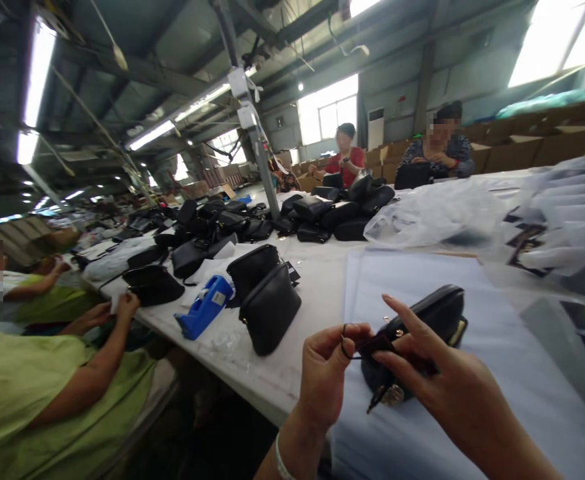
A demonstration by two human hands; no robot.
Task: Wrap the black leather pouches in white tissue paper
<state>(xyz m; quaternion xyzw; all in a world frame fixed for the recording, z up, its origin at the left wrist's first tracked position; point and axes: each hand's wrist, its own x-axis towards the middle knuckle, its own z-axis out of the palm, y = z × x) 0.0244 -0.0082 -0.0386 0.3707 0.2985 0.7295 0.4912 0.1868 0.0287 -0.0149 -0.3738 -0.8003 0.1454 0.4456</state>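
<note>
A black handbag with gold-coloured fittings lies on white sheets in front of me. Over its near left end, my left hand pinches a thin black cord that loops by the fingertips. My right hand holds a small dark tag between thumb and fingers, with the index finger stretched out. Cord and tag meet between the two hands. Below them a dark tassel-like piece and a round metallic ornament hang at the bag's side. The right hand hides part of the bag.
Two black bags stand left of my hands, beside a blue tape dispenser. Many black bags pile up farther back. Clear plastic bags lie at the right. A person in a green top sits close at my left; others sit across the table.
</note>
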